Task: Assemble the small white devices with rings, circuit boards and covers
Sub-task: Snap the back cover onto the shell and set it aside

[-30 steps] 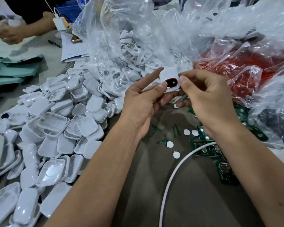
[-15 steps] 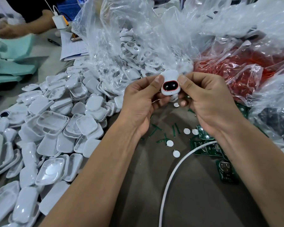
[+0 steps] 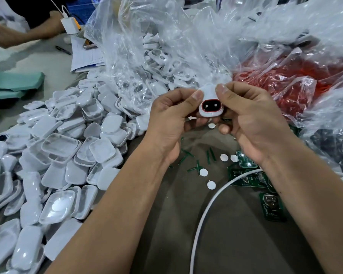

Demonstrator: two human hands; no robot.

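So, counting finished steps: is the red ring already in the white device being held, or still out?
In: the red ring sits around the dark window of the white device.

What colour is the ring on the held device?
Red, around the dark window of the white device; head view.

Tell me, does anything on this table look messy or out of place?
Yes. The white covers lie in a loose heap spilling from the torn clear bag, and small green snippets and white round stickers are scattered on the table.
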